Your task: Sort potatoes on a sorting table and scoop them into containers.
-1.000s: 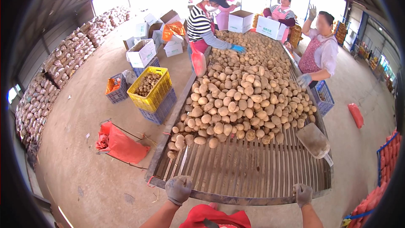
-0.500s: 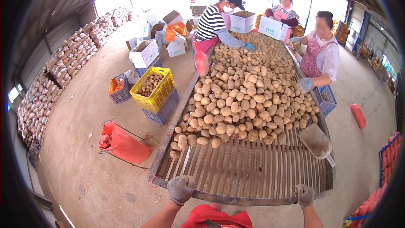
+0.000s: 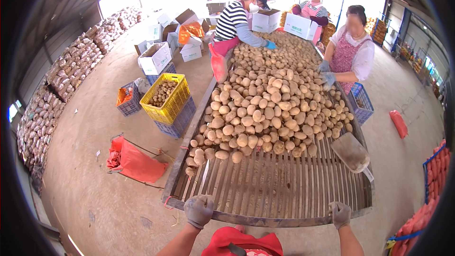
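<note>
The near rim (image 3: 275, 221), one dark edge, closes the near end of one slatted tabletop (image 3: 265, 192); the left hand (image 3: 199, 211) appears clenched over its left part, the right hand (image 3: 340, 214) over its right. The step in hand looks like holding or bracing at this rim; reaching the potatoes (image 3: 265, 114) would call for loosening a grip and stretching farther in. They form one heap beyond the bare slats, too many to count, with one scoop (image 3: 350, 152) to the right. Leftward, one yellow crate (image 3: 175, 105) sits on one of three blue crates (image 3: 181, 122); a fourth stands right. Four co-workers (image 3: 230, 23) appear toward the far side.
</note>
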`<action>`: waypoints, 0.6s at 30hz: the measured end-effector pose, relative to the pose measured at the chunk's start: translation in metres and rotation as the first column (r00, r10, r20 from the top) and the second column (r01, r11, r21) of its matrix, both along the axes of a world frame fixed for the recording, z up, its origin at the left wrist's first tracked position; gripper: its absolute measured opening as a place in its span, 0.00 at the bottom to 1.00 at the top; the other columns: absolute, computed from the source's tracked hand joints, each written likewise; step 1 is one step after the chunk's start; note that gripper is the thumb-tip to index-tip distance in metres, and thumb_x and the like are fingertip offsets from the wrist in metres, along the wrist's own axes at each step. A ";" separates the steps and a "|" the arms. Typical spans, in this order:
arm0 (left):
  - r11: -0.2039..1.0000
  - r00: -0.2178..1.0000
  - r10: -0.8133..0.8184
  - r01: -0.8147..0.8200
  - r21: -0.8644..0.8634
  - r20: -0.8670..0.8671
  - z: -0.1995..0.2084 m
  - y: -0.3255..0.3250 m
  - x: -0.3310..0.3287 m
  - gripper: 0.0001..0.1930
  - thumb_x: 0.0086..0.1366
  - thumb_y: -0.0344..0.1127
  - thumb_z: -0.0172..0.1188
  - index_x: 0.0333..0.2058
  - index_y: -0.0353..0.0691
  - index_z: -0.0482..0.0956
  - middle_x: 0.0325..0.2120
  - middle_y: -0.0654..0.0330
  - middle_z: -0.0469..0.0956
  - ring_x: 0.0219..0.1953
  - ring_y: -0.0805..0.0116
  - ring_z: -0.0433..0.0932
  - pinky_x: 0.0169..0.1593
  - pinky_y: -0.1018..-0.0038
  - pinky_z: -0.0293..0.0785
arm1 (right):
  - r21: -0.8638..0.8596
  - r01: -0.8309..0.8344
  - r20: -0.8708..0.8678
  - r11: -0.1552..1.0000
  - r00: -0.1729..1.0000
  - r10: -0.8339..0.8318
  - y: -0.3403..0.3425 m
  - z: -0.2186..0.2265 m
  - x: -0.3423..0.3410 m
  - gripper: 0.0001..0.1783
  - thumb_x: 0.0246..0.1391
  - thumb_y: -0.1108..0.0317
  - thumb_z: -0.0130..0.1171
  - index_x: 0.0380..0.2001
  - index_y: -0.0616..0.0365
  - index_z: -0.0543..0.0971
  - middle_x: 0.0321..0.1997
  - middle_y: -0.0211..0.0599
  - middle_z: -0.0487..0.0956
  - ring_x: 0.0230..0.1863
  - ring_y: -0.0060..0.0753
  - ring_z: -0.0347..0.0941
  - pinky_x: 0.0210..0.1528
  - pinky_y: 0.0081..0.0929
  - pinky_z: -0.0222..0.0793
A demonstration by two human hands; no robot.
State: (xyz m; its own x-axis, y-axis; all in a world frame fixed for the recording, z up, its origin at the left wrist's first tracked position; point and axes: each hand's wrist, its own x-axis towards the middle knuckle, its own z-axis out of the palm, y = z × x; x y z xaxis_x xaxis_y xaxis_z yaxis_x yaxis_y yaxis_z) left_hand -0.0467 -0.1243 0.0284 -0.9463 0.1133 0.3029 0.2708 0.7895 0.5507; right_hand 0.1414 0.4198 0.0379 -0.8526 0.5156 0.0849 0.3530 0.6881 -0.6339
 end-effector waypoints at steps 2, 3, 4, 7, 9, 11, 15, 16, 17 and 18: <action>0.999 0.999 -0.045 0.045 0.008 -0.001 -0.004 0.004 -0.001 0.13 0.70 0.38 0.60 0.26 0.44 0.86 0.25 0.51 0.84 0.31 0.46 0.85 0.37 0.54 0.78 | 0.012 0.009 0.059 1.000 0.998 -0.010 -0.009 0.015 -0.001 0.18 0.67 0.60 0.59 0.35 0.62 0.90 0.26 0.43 0.87 0.27 0.37 0.87 0.33 0.36 0.79; 1.000 0.999 -0.008 0.009 0.008 -0.042 -0.011 -0.003 0.001 0.11 0.69 0.37 0.62 0.26 0.45 0.86 0.25 0.52 0.84 0.31 0.47 0.85 0.37 0.53 0.79 | 0.036 0.013 0.093 0.999 0.996 -0.016 -0.012 0.023 -0.006 0.18 0.67 0.58 0.60 0.35 0.61 0.90 0.27 0.44 0.87 0.29 0.39 0.87 0.34 0.36 0.79; 1.000 0.996 0.024 -0.024 0.011 -0.081 -0.020 -0.007 -0.001 0.10 0.67 0.37 0.64 0.26 0.46 0.86 0.25 0.53 0.85 0.30 0.48 0.85 0.37 0.53 0.79 | 0.063 -0.024 0.107 0.998 0.994 0.017 -0.010 0.020 -0.011 0.19 0.67 0.57 0.60 0.36 0.61 0.90 0.28 0.45 0.87 0.30 0.41 0.87 0.35 0.37 0.80; 0.995 0.991 -0.041 0.052 0.084 -0.125 0.003 0.000 0.000 0.10 0.68 0.35 0.62 0.26 0.45 0.84 0.23 0.53 0.83 0.30 0.49 0.84 0.38 0.54 0.78 | 0.140 -0.052 0.127 0.989 0.991 0.034 0.001 -0.003 -0.016 0.20 0.68 0.55 0.59 0.36 0.59 0.91 0.31 0.44 0.89 0.32 0.44 0.88 0.38 0.39 0.81; 0.999 0.998 0.038 -0.038 -0.009 -0.041 0.005 -0.004 0.002 0.11 0.69 0.34 0.60 0.26 0.44 0.84 0.22 0.54 0.81 0.29 0.49 0.82 0.38 0.54 0.75 | 0.116 -0.028 0.129 0.993 0.992 0.012 -0.002 0.001 -0.017 0.20 0.69 0.55 0.59 0.37 0.59 0.91 0.32 0.44 0.90 0.34 0.44 0.88 0.39 0.39 0.82; 1.000 0.999 0.021 -0.021 -0.009 -0.027 0.011 0.007 0.001 0.11 0.69 0.34 0.59 0.26 0.44 0.83 0.22 0.54 0.80 0.30 0.49 0.82 0.38 0.54 0.74 | 0.108 -0.036 0.095 0.993 0.995 0.026 -0.001 0.003 -0.011 0.21 0.71 0.54 0.57 0.38 0.57 0.92 0.35 0.42 0.91 0.37 0.43 0.90 0.42 0.38 0.83; 1.000 1.000 0.023 -0.024 -0.019 -0.022 0.010 0.010 0.001 0.11 0.70 0.34 0.58 0.27 0.43 0.84 0.24 0.54 0.81 0.31 0.50 0.82 0.39 0.54 0.74 | 0.039 0.032 0.147 0.999 0.988 -0.037 -0.001 0.008 -0.006 0.19 0.70 0.49 0.61 0.39 0.49 0.92 0.35 0.41 0.90 0.39 0.52 0.88 0.43 0.44 0.82; 1.000 1.000 0.021 -0.022 -0.020 -0.021 0.008 0.010 0.001 0.11 0.70 0.34 0.58 0.27 0.43 0.84 0.24 0.54 0.81 0.31 0.50 0.82 0.39 0.54 0.74 | 0.070 0.002 0.132 0.998 0.991 -0.011 -0.001 0.008 -0.008 0.20 0.70 0.51 0.60 0.39 0.53 0.92 0.35 0.41 0.91 0.37 0.47 0.89 0.42 0.41 0.82; 0.999 0.999 0.032 -0.033 -0.013 -0.034 0.007 0.009 0.002 0.11 0.70 0.34 0.59 0.27 0.43 0.84 0.24 0.54 0.81 0.31 0.49 0.82 0.39 0.54 0.74 | 0.101 -0.024 0.122 0.995 0.992 0.012 -0.002 0.010 -0.007 0.21 0.71 0.54 0.58 0.38 0.57 0.93 0.34 0.41 0.91 0.36 0.42 0.90 0.41 0.38 0.83; 0.999 0.998 0.043 -0.044 -0.004 -0.047 0.005 0.008 0.003 0.11 0.70 0.35 0.59 0.28 0.42 0.85 0.25 0.54 0.82 0.31 0.48 0.82 0.39 0.54 0.74 | 0.100 -0.020 0.125 0.995 0.992 0.007 -0.001 0.009 -0.007 0.21 0.71 0.54 0.58 0.38 0.57 0.93 0.34 0.41 0.91 0.36 0.42 0.90 0.41 0.38 0.83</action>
